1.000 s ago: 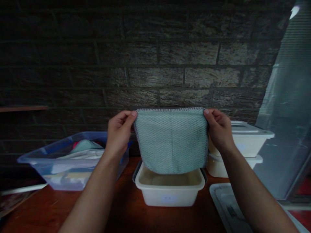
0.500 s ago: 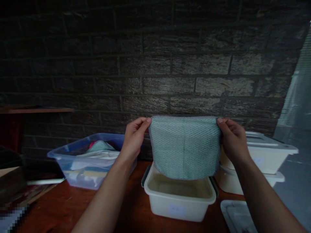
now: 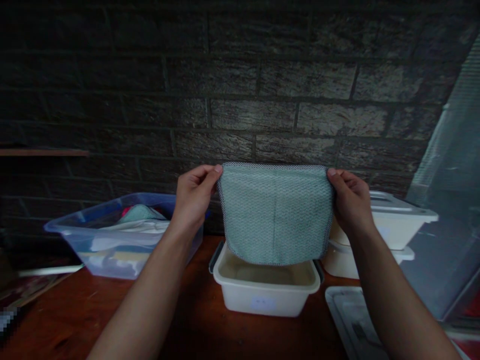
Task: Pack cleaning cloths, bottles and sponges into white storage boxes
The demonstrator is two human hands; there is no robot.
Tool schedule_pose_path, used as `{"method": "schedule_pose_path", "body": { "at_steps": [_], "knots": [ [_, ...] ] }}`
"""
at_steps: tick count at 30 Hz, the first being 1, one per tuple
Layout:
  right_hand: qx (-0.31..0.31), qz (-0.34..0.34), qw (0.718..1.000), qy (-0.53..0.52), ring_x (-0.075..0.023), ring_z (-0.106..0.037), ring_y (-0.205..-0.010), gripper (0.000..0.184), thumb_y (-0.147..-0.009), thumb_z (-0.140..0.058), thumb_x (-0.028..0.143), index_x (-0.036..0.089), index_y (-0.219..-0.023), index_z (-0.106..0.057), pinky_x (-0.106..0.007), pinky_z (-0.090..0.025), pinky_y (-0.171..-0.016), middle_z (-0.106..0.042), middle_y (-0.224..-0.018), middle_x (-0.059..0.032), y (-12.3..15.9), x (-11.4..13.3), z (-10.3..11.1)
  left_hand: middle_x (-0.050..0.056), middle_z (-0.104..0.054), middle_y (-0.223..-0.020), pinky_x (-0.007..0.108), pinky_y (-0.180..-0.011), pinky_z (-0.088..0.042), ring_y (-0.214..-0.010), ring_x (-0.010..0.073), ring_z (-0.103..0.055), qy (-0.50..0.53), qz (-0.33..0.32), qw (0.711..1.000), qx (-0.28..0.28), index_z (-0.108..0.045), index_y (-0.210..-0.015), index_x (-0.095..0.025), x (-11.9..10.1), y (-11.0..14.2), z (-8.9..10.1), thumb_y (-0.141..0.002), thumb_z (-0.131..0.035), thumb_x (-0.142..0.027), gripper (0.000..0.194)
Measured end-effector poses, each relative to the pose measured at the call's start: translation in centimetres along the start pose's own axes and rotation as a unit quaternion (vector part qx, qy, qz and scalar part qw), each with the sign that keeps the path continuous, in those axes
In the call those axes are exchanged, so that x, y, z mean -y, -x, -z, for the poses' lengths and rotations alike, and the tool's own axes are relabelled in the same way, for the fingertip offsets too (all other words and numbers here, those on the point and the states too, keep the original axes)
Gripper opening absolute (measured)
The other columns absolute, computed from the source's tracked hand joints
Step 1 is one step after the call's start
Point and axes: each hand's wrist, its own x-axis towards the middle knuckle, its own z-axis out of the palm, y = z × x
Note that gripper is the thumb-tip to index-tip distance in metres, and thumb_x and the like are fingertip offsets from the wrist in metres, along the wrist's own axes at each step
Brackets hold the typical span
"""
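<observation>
- Dark block wall (image 3: 285, 75): fills the view at 12 o'clock from the held cloth, rows of rough blocks with mortar lines between.
- Reddish-brown wooden tabletop (image 3: 93, 305): spreads beneath, round 6 o'clock, carrying the containers.
- Clear bluish bin (image 3: 78, 240): at 9 o'clock, beyond the left forearm, which hides part of it. White fabric and a pale green piece lie inside, with a bit of red behind.
- Stacked cream tubs: at 3 o'clock, the upper tub (image 3: 397, 230) under a grey-white cover, resting on the lower tub (image 3: 341, 262); the right hand and forearm cover part of both.
- Open cream tub (image 3: 292, 304): at 6 o'clock, dark handles at its sides.
- Pale green cloth (image 3: 275, 215): mid-view, spread flat and upright, its checked edging visible, hanging over the open tub. Whether its lower edge touches the rim, I cannot tell.
- Loose lid (image 3: 345, 305): at 5 o'clock, flat on the tabletop, partly behind the right forearm.
- Left hand (image 3: 195, 197): at 9 o'clock, thumb and fingers pinching the cloth's upper corner.
- Right hand (image 3: 350, 197): at 3 o'clock, pinching the opposite upper corner.
- Pale label (image 3: 263, 303): on the open tub's front, its marks too small to read.
</observation>
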Motion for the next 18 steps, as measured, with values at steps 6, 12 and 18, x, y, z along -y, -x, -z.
{"method": "schedule_pose_path", "body": {
  "at_steps": [6,12,18],
  "knots": [
    [0.004,-0.002,1.000,0.001,-0.0140,-0.041,-0.058,0.032,-0.086,-0.075,0.052,0.023,-0.077,-0.066,-0.028,-0.032,-0.053,-0.051,-0.068,0.0014,-0.01,0.05,-0.06,-0.004,-0.040,-0.056,0.026,-0.046,-0.023,-0.048,0.0099,-0.030,-0.009,0.009,1.000,0.000,-0.073,-0.075,-0.021,-0.23,0.02,0.06,-0.085,-0.074,-0.041,0.022],
    [0.007,0.004,1.000,0.001,-0.0132,-0.041,-0.057,0.031,-0.087,-0.075,0.051,0.023,-0.077,-0.066,-0.028,-0.032,-0.052,-0.050,-0.068,0.0018,-0.01,0.06,-0.11,-0.004,-0.043,-0.047,0.027,-0.043,-0.021,-0.042,0.0091,-0.032,-0.039,-0.002,0.999,-0.003,-0.070,-0.069,-0.021,-0.49,0.07,-0.04,-0.087,-0.074,-0.038,0.025],
    [-0.008,-0.012,0.999,-0.029,-0.0101,-0.040,-0.052,0.025,-0.084,-0.081,0.044,0.022,-0.078,-0.072,-0.024,-0.028,-0.043,-0.053,-0.065,0.0020,0.16,0.30,0.00,-0.002,-0.060,-0.052,0.023,-0.036,-0.027,-0.035,0.0079,-0.041,-0.006,0.034,0.999,0.014,-0.071,-0.074,-0.018,-0.53,0.34,-0.24,-0.087,-0.073,-0.038,0.024]
  ]
}}
